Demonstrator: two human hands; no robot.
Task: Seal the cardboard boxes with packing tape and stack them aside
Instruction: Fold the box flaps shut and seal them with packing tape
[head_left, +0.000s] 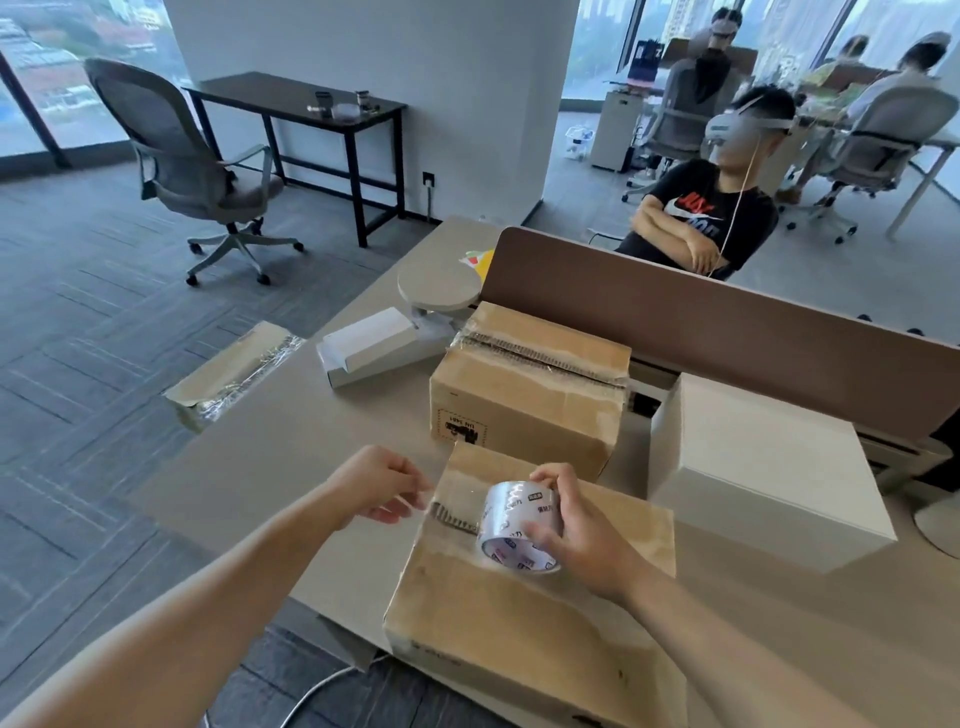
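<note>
Right hand (582, 525) curls round the clear printed packing tape roll (519, 530), standing on the near brown cardboard box (519, 623) | left hand (379, 483) pinches the free clear tape end (415, 500) off the box's left edge | second taped brown carton (530, 384) just behind on the grey desk (291, 447)
</note>
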